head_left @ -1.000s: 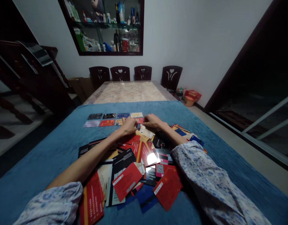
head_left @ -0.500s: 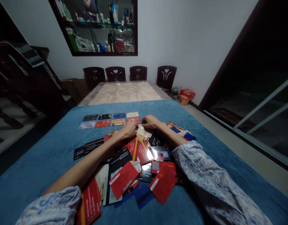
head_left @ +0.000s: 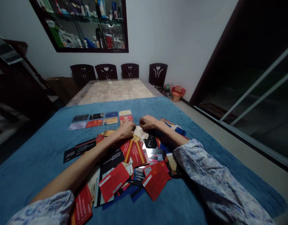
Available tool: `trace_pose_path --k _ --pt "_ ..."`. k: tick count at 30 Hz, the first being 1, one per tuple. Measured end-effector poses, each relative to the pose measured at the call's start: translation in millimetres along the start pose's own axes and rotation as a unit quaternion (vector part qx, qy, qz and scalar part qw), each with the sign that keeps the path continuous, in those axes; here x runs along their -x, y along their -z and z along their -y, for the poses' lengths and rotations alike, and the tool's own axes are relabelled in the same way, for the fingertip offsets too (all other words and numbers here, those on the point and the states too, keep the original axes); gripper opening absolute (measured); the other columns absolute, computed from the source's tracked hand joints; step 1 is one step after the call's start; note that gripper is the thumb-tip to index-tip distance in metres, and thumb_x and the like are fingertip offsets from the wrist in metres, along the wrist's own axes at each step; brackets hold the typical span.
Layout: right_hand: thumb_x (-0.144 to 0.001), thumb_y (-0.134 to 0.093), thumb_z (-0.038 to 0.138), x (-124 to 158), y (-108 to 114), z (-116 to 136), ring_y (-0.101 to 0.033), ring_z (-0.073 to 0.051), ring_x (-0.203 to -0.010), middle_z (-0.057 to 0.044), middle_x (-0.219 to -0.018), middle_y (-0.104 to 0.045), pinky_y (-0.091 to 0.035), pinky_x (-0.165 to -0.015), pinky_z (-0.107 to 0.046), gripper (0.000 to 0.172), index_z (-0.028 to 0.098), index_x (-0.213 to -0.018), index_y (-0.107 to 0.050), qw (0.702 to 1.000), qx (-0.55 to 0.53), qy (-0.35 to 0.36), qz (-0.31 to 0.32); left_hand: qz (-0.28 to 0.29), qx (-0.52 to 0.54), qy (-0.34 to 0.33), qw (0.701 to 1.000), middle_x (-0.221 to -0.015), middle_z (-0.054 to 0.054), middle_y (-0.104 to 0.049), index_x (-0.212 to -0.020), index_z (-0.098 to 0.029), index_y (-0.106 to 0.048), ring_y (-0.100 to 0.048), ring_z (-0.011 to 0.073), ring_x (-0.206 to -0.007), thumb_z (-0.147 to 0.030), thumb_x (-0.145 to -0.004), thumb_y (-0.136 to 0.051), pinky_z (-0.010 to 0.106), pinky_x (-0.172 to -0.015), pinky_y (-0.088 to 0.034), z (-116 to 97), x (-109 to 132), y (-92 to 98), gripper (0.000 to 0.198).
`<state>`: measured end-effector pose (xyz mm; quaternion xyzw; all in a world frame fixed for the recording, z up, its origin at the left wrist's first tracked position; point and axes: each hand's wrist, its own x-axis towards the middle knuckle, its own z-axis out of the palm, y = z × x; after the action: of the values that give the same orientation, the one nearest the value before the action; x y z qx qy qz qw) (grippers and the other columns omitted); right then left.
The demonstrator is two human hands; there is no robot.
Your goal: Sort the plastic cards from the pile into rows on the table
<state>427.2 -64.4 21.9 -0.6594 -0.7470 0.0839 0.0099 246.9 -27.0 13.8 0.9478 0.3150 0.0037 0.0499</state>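
Note:
Both my hands rest at the far end of a loose heap of plastic cards [head_left: 134, 162] on a blue cloth [head_left: 41, 156]. My left hand [head_left: 126, 129] is curled, fingers closed over a pale card [head_left: 141, 132] at the heap's top edge. My right hand [head_left: 148, 122] is also closed, pinching the same pale card from the other side. Just beyond the hands lie two neat rows of cards [head_left: 100, 118] laid side by side: black, blue and cream ones behind, grey, red and orange ones in front.
A marble-topped table [head_left: 113, 90] extends past the cloth, with several dark chairs [head_left: 129, 70] at its far end. A glass wall cabinet [head_left: 85, 25] hangs above. A red container [head_left: 178, 93] sits on the floor at right, beside a glass sliding door [head_left: 256, 93].
The view has swung to the right, so everything sits further left in the picture. Both hands stay closed at the pale card on the heap's far edge, barely moved.

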Motion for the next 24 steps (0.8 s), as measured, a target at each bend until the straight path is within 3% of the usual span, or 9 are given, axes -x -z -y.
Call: trace_pose_path --k 8,15,18,24 --pt "-0.099 -0.047 0.035 21 -3 -14 -0.066 -0.017 -0.088 -0.008 -0.102 -0.076 -0.037 -0.07 -0.022 0.031 0.019 -0.105 -0.073 0.998 -0.029 0.027 -0.057 -0.019 -0.025 -0.008 0.999 -0.101 0.017 -0.07 -0.08 -0.017 -0.075 -0.05 0.0353 -0.111 -0.01 -0.077 -0.051 0.053 -0.095 -0.035 -13 0 8.0 0.025" --pt "-0.093 -0.05 0.02 47 -7 -45 -0.062 -0.02 -0.098 -0.008 -0.107 -0.073 -0.039 -0.083 -0.027 0.028 0.02 -0.106 -0.074 0.995 -0.036 0.039 -0.09 -0.059 -0.07 -0.016 0.996 -0.102 0.018 -0.068 -0.085 -0.015 -0.075 -0.05 0.0344 -0.108 -0.015 -0.084 -0.049 0.052 -0.092 -0.033 -20 -2 8.0 0.026" --pt "-0.092 -0.052 0.021 58 -11 -59 -0.058 -0.022 -0.102 -0.01 -0.116 -0.069 -0.039 -0.088 -0.031 0.028 0.02 -0.111 -0.073 0.991 -0.033 0.033 -0.128 -0.076 -0.063 -0.027 0.995 -0.102 0.018 -0.067 -0.086 -0.014 -0.074 -0.049 0.0334 -0.107 -0.016 -0.086 -0.047 0.051 -0.091 -0.032 -22 -3 7.4 0.026" --pt "-0.092 -0.054 0.024 83 -15 -82 -0.054 -0.025 -0.099 -0.01 -0.109 -0.07 -0.039 -0.087 -0.036 0.025 0.021 -0.107 -0.075 0.988 -0.033 0.024 -0.151 -0.108 -0.01 -0.076 0.991 -0.103 0.015 -0.067 -0.094 -0.015 -0.073 -0.048 0.032 -0.108 -0.019 -0.086 -0.052 0.05 -0.092 -0.031 -34 -7 7.6 0.022"
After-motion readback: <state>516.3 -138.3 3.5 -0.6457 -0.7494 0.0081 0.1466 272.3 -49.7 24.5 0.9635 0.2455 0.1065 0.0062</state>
